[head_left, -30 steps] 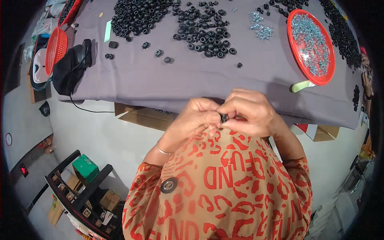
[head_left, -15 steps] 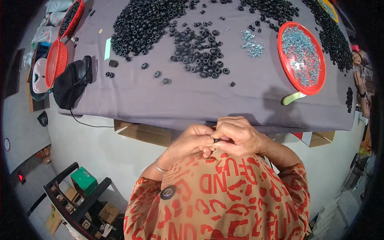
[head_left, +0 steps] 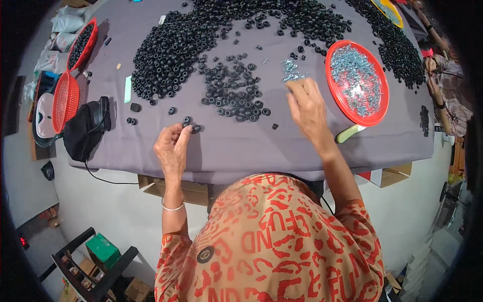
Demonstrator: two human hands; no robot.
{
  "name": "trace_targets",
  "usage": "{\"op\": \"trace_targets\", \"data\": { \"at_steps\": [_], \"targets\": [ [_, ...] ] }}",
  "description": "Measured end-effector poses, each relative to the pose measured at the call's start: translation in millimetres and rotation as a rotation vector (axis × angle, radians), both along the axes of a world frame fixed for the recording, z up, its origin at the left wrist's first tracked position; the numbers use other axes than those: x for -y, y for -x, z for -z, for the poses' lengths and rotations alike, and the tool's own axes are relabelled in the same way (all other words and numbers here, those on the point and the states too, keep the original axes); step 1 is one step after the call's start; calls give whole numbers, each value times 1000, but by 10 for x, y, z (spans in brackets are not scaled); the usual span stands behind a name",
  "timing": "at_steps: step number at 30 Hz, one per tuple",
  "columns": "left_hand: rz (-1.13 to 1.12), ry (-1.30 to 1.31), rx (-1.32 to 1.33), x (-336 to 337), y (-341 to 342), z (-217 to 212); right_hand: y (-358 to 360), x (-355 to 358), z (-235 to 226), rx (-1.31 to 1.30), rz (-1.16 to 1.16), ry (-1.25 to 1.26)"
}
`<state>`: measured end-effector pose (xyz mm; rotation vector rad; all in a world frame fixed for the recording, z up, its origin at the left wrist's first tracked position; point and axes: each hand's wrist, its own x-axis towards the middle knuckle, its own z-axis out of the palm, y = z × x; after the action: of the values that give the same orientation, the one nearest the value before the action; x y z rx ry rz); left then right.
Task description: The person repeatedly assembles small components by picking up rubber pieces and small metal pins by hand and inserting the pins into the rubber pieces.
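Near the front left of the table, my left hand (head_left: 171, 150) is closed, its thumb and fingers pinching a small black knob-like part with a hole (head_left: 187, 120). Another black part (head_left: 196, 129) lies right beside the fingertips. Farther right, my right hand (head_left: 308, 111) reaches over the cloth with bent fingers, the tips at the near edge of a small pile of silvery screw-like pieces (head_left: 291, 69). Whatever those fingertips hold is too small to make out. Between the hands lies a loose group of black round parts (head_left: 234, 93).
A red tray (head_left: 373, 120) of silvery pieces stands right of my right hand, a light-green handle (head_left: 346, 135) beside it. A large heap of black parts (head_left: 171, 55) covers the far side. At left are a black cloth-like item (head_left: 85, 126) and a red basket (head_left: 64, 113).
My hands have parted from in front of my chest. The left moved forward and left to the black parts, the right forward to the silvery pieces. The view has shifted slightly.
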<state>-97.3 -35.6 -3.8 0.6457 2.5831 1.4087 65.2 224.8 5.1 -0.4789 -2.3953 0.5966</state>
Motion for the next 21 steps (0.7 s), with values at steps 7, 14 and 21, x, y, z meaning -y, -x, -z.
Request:
{"op": "trace_targets", "data": {
  "at_steps": [7,14,21],
  "targets": [
    [-49,-80,103,-28,24,58,62,-195,121,195,-42,-137],
    [-145,-269,-187,-171,-244,66,-259,-39,67,-43,-128,136],
    [50,-181,-392,-370,-614,-36,-326,-53,126,-71,-5,-16]
  ]
}}
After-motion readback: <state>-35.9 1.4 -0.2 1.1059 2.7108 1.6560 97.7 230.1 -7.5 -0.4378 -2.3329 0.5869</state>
